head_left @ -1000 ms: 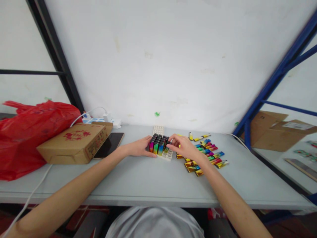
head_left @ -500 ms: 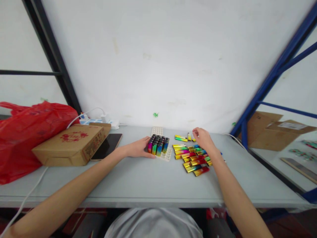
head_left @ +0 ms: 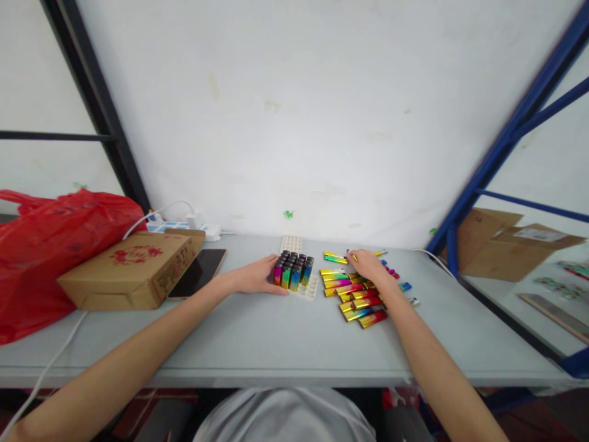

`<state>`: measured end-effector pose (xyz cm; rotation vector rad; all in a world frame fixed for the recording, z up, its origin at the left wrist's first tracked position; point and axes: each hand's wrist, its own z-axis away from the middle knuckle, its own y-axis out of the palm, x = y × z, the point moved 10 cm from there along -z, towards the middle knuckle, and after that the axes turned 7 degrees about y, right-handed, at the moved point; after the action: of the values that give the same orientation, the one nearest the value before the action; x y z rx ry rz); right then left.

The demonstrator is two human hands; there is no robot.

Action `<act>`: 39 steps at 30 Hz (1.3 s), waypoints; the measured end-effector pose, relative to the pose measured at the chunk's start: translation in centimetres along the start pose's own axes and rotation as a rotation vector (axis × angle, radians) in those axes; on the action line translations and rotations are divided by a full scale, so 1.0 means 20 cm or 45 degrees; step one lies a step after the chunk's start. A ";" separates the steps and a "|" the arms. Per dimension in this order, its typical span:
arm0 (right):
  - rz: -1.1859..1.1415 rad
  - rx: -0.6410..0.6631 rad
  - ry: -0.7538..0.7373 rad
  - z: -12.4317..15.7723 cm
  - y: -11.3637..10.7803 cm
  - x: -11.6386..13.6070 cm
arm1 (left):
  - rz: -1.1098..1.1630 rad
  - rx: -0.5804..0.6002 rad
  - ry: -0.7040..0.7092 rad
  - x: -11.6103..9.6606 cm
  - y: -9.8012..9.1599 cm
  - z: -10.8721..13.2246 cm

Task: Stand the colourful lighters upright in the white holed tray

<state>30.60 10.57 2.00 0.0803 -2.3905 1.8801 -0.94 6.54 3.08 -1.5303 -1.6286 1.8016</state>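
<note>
Several shiny multicoloured lighters (head_left: 293, 271) with black tops stand upright, packed together, in a white tray with round holes (head_left: 292, 244). My left hand (head_left: 263, 275) is wrapped around the left side of this group, thumb in front and fingers behind. To the right, a pile of lighters (head_left: 354, 294) in gold, red, green and blue lies flat on the table. My right hand (head_left: 363, 264) is at the back of the pile, its fingertips pinched on a lighter that is mostly hidden. One yellow-green lighter (head_left: 335, 258) lies just left of those fingers.
On the left are a cardboard box (head_left: 131, 270), a red plastic bag (head_left: 59, 252), a dark phone or tablet (head_left: 199, 273) and a white power strip (head_left: 209, 232). A blue metal frame (head_left: 499, 153) rises at the right, with an open carton (head_left: 497, 245) beyond it.
My right hand has moved left and slightly down, and its fingers have closed on a lighter at the back of the pile. My left hand stays by the tray.
</note>
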 end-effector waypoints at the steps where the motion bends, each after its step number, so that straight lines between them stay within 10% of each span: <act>1: 0.003 -0.006 0.018 0.00 0.00 -0.01 | -0.007 0.007 -0.005 0.00 0.00 0.00; 11: -0.502 -0.309 0.103 0.00 -0.13 -0.02 | -0.013 -0.025 -0.007 -0.02 -0.02 0.01; 19: -0.991 -0.190 0.081 0.05 -0.16 0.11 | 0.008 -0.018 0.006 -0.02 -0.01 0.00; 29: -0.871 -0.460 -0.001 0.27 -0.46 0.37 | 0.017 -0.030 0.037 -0.03 -0.01 0.00; 39: -0.927 -0.338 -0.204 0.35 -0.43 0.64 | 0.025 -0.056 0.098 -0.03 -0.02 0.00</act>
<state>18.51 1.94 10.08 0.9593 -2.2237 1.2489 -0.91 6.16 3.61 -1.6194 -1.6331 1.7056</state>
